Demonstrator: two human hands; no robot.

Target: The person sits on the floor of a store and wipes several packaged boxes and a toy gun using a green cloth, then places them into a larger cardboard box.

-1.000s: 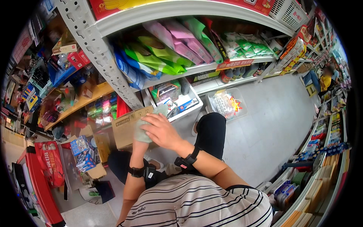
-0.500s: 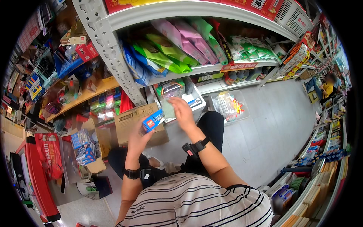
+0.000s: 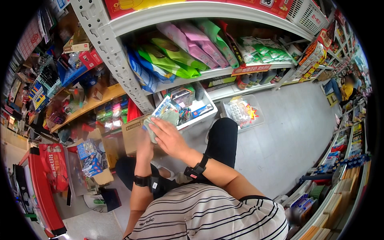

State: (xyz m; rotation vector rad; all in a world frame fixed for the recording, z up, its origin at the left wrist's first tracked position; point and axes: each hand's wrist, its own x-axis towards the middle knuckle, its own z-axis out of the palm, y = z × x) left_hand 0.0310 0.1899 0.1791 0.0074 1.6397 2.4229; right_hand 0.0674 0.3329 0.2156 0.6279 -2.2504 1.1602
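The bin (image 3: 201, 119) stands between the cloth (image 3: 171, 116) and tub (image 3: 259, 115).

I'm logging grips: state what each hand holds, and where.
The right hand holds a grey-green cloth across its middle; what the blurred left hand holds cannot be told.

I'm getting a grey-green cloth (image 3: 171, 116), white bin (image 3: 206, 115), brown carton (image 3: 133, 138). Shirt (image 3: 200, 214) is cream with thin black stripes, trousers (image 3: 223, 140) black. From here, lime-green bags (image 3: 170, 64), pink bags (image 3: 202, 50), pale grey floor (image 3: 288, 120).
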